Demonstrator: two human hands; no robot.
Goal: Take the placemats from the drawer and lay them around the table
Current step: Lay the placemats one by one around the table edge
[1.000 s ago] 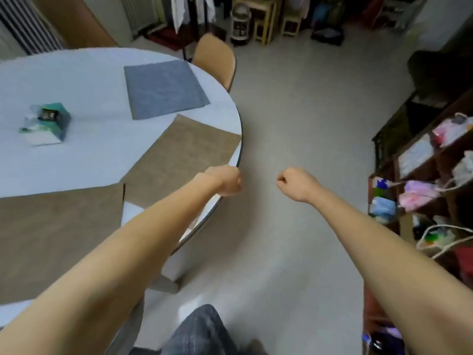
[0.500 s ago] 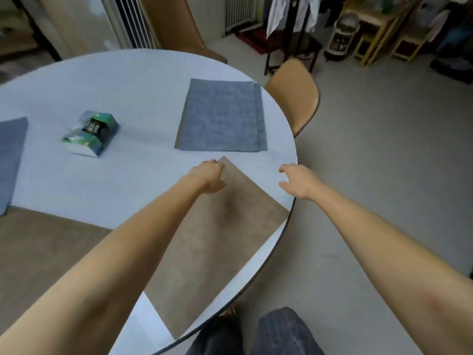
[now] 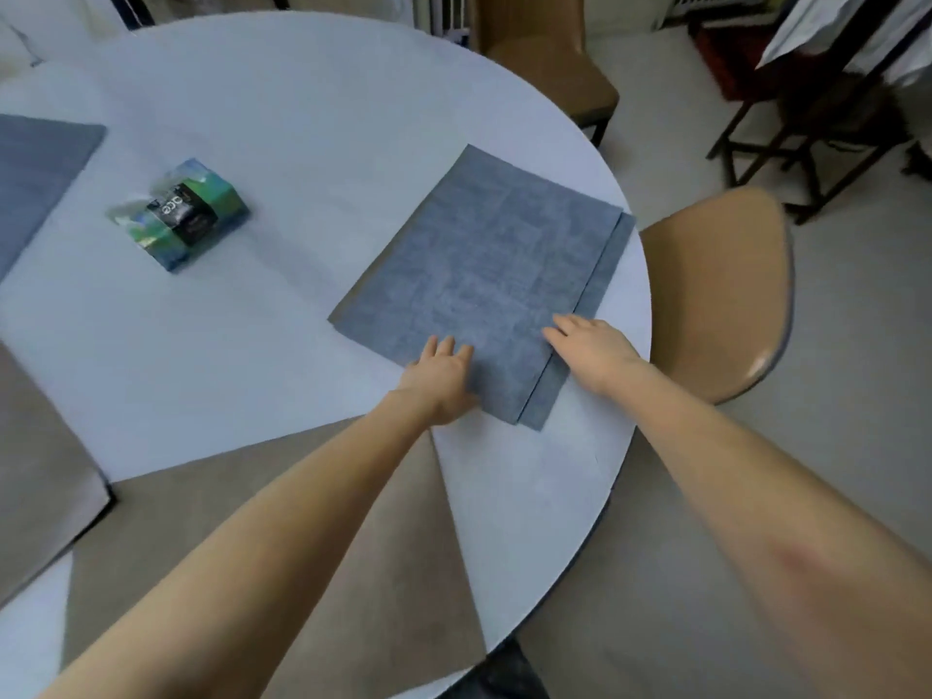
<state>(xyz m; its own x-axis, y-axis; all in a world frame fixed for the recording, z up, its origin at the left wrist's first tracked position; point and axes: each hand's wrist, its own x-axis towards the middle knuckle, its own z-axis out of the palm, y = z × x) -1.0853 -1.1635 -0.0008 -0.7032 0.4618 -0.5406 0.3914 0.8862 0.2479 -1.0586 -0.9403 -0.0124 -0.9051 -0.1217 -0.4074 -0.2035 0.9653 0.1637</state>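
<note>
In the head view, four placemats were seen already laid on the round tabletop [image 3: 282,78]: a blue-grey placemat [image 3: 30,174] at the far left edge, a brown placemat [image 3: 35,476] at the near left, and a second brown placemat [image 3: 282,562] nearest the camera. At the right edge a stack of two grey placemats [image 3: 484,274] was pressed flat under the left hand [image 3: 444,375] and right hand [image 3: 595,350], each grip released with fingers extended. The task was judged well advanced, with the stacked mat still to be separated and placed; the drawer was not shown.
</note>
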